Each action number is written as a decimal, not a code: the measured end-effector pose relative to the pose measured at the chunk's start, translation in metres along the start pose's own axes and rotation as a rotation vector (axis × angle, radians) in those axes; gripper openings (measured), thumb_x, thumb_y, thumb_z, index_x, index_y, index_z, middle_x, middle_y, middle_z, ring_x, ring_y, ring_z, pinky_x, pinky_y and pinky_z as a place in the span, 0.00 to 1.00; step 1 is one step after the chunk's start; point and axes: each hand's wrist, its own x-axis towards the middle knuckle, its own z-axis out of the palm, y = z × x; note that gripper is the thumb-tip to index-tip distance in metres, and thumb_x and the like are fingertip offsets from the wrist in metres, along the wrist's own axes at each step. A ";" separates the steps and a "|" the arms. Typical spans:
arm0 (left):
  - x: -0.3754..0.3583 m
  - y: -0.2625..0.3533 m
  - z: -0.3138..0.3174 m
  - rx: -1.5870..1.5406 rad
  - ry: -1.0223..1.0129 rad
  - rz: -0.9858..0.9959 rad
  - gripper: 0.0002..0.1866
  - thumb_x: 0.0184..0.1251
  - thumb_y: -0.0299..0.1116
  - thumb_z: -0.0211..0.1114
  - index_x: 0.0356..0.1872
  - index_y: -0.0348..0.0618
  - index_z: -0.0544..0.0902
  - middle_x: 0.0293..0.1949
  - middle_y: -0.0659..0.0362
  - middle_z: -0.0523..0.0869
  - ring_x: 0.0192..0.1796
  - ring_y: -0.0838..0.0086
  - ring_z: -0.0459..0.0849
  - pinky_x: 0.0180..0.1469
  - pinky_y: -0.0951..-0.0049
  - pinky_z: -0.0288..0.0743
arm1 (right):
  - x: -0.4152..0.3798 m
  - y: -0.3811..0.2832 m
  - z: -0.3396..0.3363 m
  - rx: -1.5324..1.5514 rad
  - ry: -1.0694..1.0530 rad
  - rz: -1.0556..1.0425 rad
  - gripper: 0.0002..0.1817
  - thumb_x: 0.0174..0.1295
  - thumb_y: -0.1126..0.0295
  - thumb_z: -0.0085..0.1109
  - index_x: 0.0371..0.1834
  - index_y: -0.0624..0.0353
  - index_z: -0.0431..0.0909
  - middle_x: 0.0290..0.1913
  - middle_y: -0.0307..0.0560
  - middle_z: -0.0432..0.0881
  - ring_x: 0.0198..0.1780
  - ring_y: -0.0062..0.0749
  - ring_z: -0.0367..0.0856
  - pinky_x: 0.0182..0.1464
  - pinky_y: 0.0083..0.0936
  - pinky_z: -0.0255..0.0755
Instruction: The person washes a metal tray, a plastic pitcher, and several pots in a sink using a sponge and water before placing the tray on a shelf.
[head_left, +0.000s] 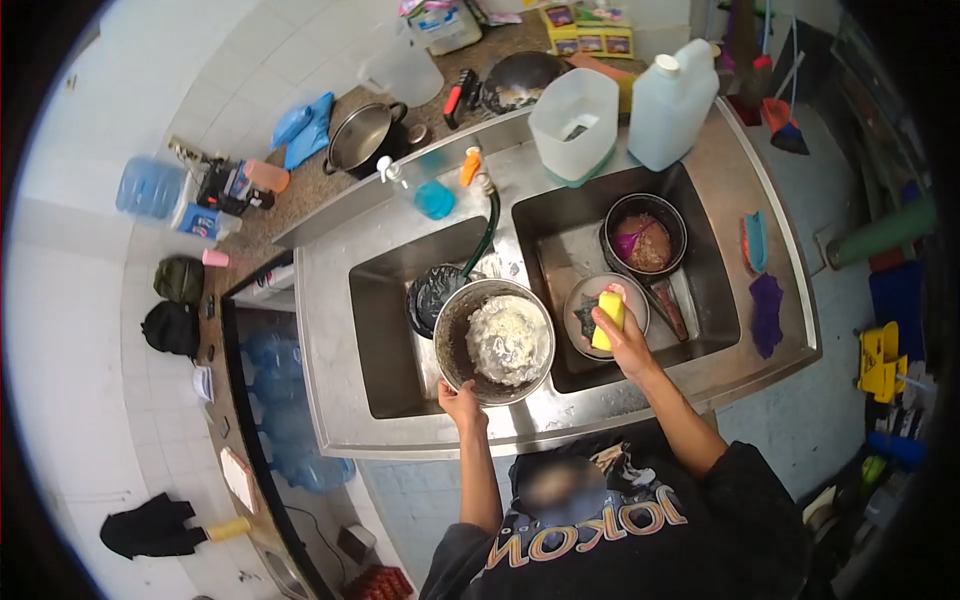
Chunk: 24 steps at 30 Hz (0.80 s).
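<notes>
Head view: the left hand (462, 403) has its grip closed on the near rim of a wide, round, silver-grey metal pot (457, 347), which sits at the divider between two sink basins. Whitish residue and what looks like cloudy water cover its bottom. Held there, the pot seems to be kept steady and close to the body, its open mouth facing up so that the contents stay inside; whether its base rests on the divider or is held just above it, I cannot tell.

The right hand (630, 347) has its grip wrapped round a yellow, block-shaped sponge (607, 320), fingers along its side, probably to leave a broad face free. The sponge is above a pale, round, shallow bowl (576, 300) in the right steel basin (708, 280). Beside that bowl is a dark, round, long-handled saucepan (668, 262) holding brown residue and a purple spoon (628, 243).

A dark green, flexible hose (493, 225) bends from the orange-handled tap (470, 167) towards the left basin (385, 350), presumably to direct water there. A clear pump bottle of blue liquid (434, 200) stands behind on the steel table (325, 340), within easy reach.
</notes>
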 end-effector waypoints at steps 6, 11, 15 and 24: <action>0.003 -0.025 -0.008 -0.090 0.097 -0.098 0.14 0.54 0.10 0.58 0.36 0.40 0.70 0.36 0.60 0.79 0.38 0.77 0.78 0.45 0.76 0.72 | 0.011 0.007 0.005 0.031 0.190 0.007 0.19 0.70 0.63 0.58 0.60 0.56 0.69 0.42 0.35 0.75 0.39 0.19 0.77 0.31 0.20 0.76; 0.045 -0.006 -0.028 -0.025 0.159 0.119 0.17 0.49 0.10 0.53 0.39 0.40 0.71 0.40 0.60 0.78 0.41 0.76 0.77 0.47 0.78 0.70 | 0.014 0.029 0.006 0.048 0.312 0.008 0.17 0.71 0.63 0.55 0.57 0.60 0.71 0.45 0.39 0.80 0.38 0.21 0.81 0.40 0.21 0.76; 0.092 0.030 -0.024 0.181 0.295 0.333 0.10 0.50 0.15 0.51 0.35 0.35 0.72 0.32 0.56 0.77 0.37 0.71 0.77 0.46 0.73 0.71 | 0.013 0.018 0.029 0.025 0.262 0.063 0.15 0.73 0.61 0.51 0.54 0.59 0.73 0.41 0.43 0.83 0.33 0.24 0.82 0.33 0.23 0.77; 0.179 0.025 0.012 0.942 0.176 0.980 0.07 0.47 0.17 0.55 0.27 0.42 0.73 0.24 0.50 0.77 0.27 0.52 0.79 0.28 0.57 0.71 | 0.021 0.033 0.045 0.051 0.118 0.207 0.17 0.74 0.58 0.48 0.58 0.55 0.71 0.44 0.44 0.83 0.36 0.27 0.83 0.35 0.27 0.79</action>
